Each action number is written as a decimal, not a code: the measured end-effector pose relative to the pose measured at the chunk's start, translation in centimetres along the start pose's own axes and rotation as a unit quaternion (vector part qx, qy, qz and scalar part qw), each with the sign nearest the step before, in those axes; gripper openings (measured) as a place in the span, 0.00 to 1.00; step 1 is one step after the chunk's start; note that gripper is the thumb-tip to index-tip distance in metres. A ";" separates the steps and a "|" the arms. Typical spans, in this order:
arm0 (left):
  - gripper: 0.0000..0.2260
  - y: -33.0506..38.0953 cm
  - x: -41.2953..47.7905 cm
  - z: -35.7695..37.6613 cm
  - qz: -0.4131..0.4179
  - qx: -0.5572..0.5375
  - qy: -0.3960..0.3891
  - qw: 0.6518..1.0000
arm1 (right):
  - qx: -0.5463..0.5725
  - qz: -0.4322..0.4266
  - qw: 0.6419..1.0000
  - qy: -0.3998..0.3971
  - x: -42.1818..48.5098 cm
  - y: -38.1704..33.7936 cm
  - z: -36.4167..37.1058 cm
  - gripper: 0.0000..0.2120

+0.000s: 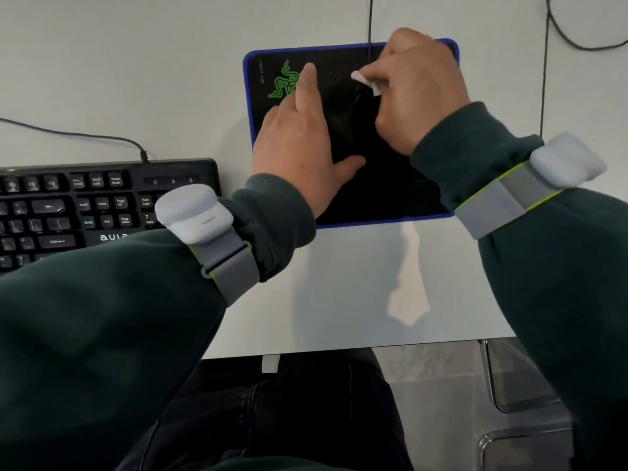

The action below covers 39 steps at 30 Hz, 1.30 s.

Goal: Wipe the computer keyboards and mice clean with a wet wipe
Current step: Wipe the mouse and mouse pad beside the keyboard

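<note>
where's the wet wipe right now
Head view: the wipe is pinched in the right hand over the far right of the mouse pad, just right of the left hand.

Black mouse mat (390, 188), blue-edged, green snake logo (283, 81); white-lettered black keyboard (68, 205); white wet wipe (365, 80); pale grey worktop (136, 79); dark green sleeves (102, 334).

The keyboard (68, 205) runs off the left edge, and the dark mouse (350, 113) blurs into the black pad (390, 192)
</note>
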<state>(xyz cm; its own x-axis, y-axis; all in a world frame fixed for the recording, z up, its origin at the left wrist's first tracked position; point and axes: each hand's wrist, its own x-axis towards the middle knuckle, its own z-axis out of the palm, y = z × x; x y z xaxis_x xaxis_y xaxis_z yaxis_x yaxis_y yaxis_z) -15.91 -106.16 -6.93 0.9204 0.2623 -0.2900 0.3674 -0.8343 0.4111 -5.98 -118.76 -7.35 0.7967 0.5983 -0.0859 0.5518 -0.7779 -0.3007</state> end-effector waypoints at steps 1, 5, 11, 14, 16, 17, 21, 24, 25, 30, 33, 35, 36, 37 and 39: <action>0.50 0.1 0.0 0.0 0.001 0.006 -0.004 1.000 | 0.006 0.017 1.000 0.007 -0.4 0.5 0.1 0.14; 0.48 0.3 0.1 0.0 0.001 0.023 -0.004 1.000 | 0.064 0.096 0.984 0.139 -2.9 0.7 0.5 0.17; 0.44 0.8 0.1 -0.1 0.009 0.022 -0.007 1.000 | 0.070 0.034 0.989 0.124 -6.9 -0.7 2.3 0.13; 0.41 0.8 -0.1 -0.5 0.009 0.014 -0.003 1.000 | 0.018 0.128 0.987 0.092 -7.0 1.4 2.3 0.12; 0.39 0.7 -0.1 -0.9 0.004 0.008 0.001 1.000 | 0.048 0.208 0.968 0.129 -4.7 2.1 2.3 0.11; 0.38 0.6 0.1 -1.3 -0.002 0.008 0.003 1.000 | 0.071 0.230 0.959 0.148 -3.5 1.6 2.3 0.10; 0.29 -0.6 1.3 -3.2 -0.009 0.028 0.045 0.999 | 0.011 0.047 0.996 0.080 -4.2 -1.8 3.5 0.13; 0.27 -1.7 1.9 -4.4 -0.018 0.018 0.050 0.998 | -0.007 0.005 0.997 0.074 -6.2 -0.7 2.8 0.15; 0.28 -2.0 1.9 -4.7 -0.017 0.020 0.053 0.998 | 0.011 0.072 0.992 0.108 -5.5 0.3 2.7 0.13; 0.29 -3.7 1.7 -5.6 -0.013 0.011 0.064 0.998 | 0.056 0.174 0.973 0.138 -0.2 -1.8 4.0 0.08; 0.28 -4.3 1.5 -6.2 -0.032 -0.004 0.059 0.998 | 0.014 -0.034 0.997 0.062 -4.3 -6.4 5.0 0.15; 0.28 -4.8 1.5 -6.6 -0.048 -0.013 0.056 0.997 | -0.037 -0.012 0.998 0.056 -5.2 -4.8 3.8 0.16; 0.28 -4.9 1.5 -6.7 -0.055 -0.021 0.054 0.997 | -0.060 0.056 0.994 0.071 -4.3 -3.2 3.5 0.16; 0.27 -5.0 1.5 -6.9 -0.061 -0.032 0.052 0.996 | -0.051 0.132 0.985 0.094 -3.0 -1.7 3.0 0.15; 0.26 -5.2 1.5 -7.4 -0.074 -0.052 0.055 0.994 | 0.009 0.223 0.966 0.132 0.2 -0.5 2.7 0.12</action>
<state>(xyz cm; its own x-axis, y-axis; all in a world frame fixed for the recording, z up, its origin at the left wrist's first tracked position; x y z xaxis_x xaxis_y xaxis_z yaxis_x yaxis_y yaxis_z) -15.43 -97.79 -3.11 0.8623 0.4348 -0.2595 0.5063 -0.7297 0.4596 -6.78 -117.71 -9.78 0.9907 0.1320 0.0336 0.1360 -0.9419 -0.3073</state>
